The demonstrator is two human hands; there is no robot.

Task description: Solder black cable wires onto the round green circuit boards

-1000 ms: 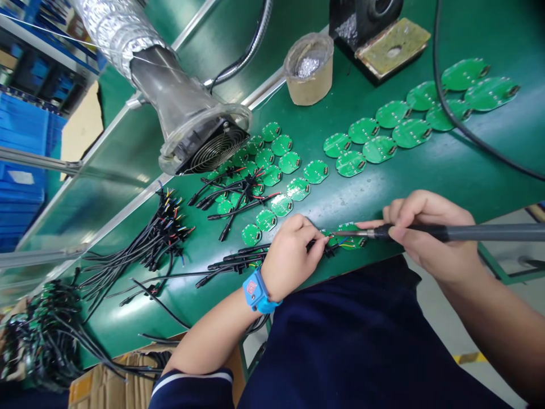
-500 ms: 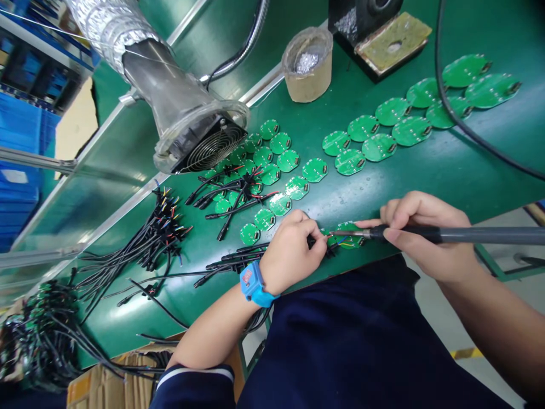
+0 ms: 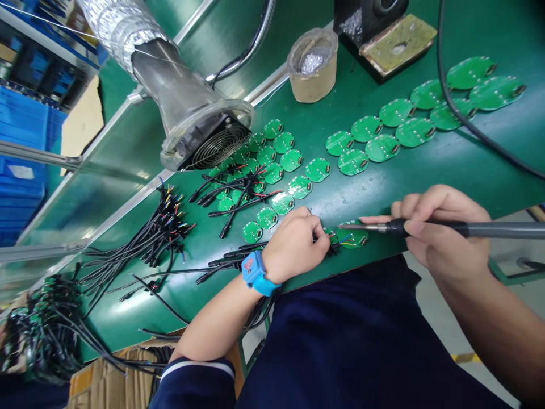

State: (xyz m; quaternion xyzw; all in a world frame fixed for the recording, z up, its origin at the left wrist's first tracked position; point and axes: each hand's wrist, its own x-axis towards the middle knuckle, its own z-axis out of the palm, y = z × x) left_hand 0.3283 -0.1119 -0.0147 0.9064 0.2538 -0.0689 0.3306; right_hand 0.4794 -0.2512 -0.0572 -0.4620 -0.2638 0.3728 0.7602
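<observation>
My right hand [image 3: 447, 227] is wrapped round a soldering iron [image 3: 481, 229], with its metal tip pointing left over a green circuit board [image 3: 354, 238] near the bench's front edge. Thin red, yellow and blue wires lie over that board. They come from a black cable [image 3: 332, 249] pinched by my left hand [image 3: 298, 241]; the exact grip is partly hidden by the fingers. On my left wrist is a blue wrist strap [image 3: 258, 274]. More black cables [image 3: 225, 262] lie behind that hand.
Rows of round green boards [image 3: 378, 149] lie across the green bench. A fume extractor hood [image 3: 204, 136] hangs above some boards. Cable bundles [image 3: 149, 238] sit at left. Behind stand a cardboard cup [image 3: 313, 85] and a soldering sponge [image 3: 398, 48]. A black cord [image 3: 447, 96] crosses at right.
My right hand has drawn the soldering iron a little to the right, its tip moving off the wire ends. My left hand stays almost in place, still pinching the cable.
</observation>
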